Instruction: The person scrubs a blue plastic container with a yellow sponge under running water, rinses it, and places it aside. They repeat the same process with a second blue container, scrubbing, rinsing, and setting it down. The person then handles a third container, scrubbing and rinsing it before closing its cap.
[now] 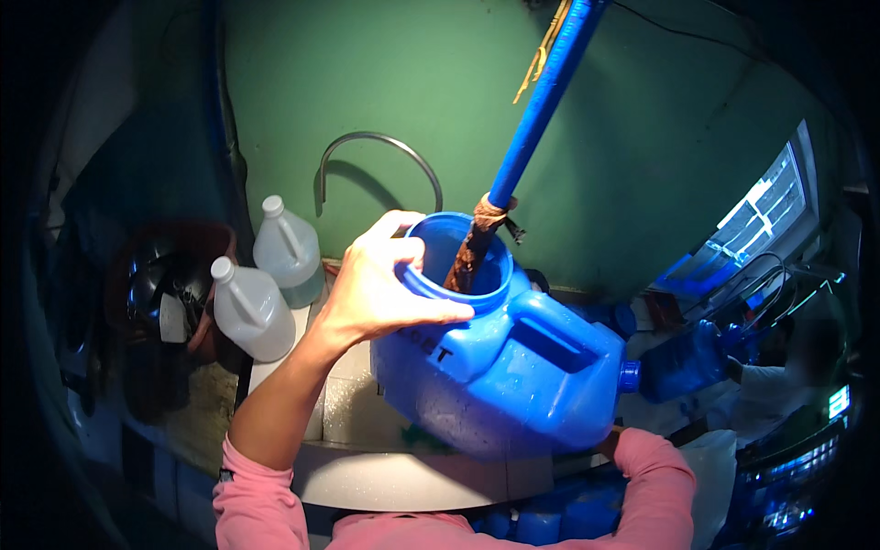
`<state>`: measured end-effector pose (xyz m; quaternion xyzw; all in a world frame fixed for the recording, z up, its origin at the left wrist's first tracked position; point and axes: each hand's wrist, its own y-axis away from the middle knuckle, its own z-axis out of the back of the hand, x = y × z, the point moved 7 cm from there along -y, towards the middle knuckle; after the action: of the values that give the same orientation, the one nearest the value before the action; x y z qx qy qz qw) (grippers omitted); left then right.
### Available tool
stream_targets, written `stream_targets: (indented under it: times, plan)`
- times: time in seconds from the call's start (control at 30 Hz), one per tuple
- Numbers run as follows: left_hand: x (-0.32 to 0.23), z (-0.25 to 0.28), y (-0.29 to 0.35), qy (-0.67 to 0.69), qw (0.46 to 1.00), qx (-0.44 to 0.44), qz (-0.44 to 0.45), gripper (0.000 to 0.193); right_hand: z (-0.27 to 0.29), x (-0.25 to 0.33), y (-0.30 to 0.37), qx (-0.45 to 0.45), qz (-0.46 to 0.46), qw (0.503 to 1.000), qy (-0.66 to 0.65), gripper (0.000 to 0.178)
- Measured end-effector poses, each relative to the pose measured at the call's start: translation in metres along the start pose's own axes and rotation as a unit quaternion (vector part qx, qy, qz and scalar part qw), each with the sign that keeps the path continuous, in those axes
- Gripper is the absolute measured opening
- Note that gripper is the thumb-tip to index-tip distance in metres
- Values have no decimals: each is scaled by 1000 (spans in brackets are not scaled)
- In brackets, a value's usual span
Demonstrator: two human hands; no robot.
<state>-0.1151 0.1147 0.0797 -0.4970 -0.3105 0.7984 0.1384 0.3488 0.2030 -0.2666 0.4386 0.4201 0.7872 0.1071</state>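
Tilted over a white tiled counter (353,394) is a large wet blue plastic jug (495,403), its wide round mouth facing up toward me. My left hand (380,280) grips the rim, thumb outside and fingers over the far edge. A blue pipe (541,110) slants down from above, and its brown, rusty-looking lower end (472,243), bound with a wrap at the joint, reaches into the mouth. A small blue capped spout (629,376) sticks out at the jug's right. Only a bit of my right hand (609,445) shows by the jug's underside; its fingers are hidden.
Two white-capped translucent jugs (252,312) stand at the left, beside a reddish bin (220,243) holding a black bag. A curved metal tube (380,137) rises against the green wall. At the right, another person (770,390) is near a blue water bottle (683,362).
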Motion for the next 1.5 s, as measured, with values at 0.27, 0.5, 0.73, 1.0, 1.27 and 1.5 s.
stream_targets:
  times: [0.27,0.5,0.73,1.0,1.27,1.5]
  plan:
    - [46,-10,32,171,980,-12,99,52,-5,-5,10,-11,25,999,-33,65]
    - [-15,-76,61,152,980,-45,121,58,-2,-6,11,-21,2,998,-60,65]
    - [68,-5,46,57,998,-36,0,59,23,-26,23,-42,20,991,-126,65]
    - [121,-71,175,223,931,-214,195,41,150,10,161,-150,147,965,-156,65]
    - [207,-187,270,616,601,-148,488,73,168,126,288,-197,214,951,-102,61]
    - [229,-273,317,726,474,-233,442,79,58,237,329,-211,389,885,142,86]
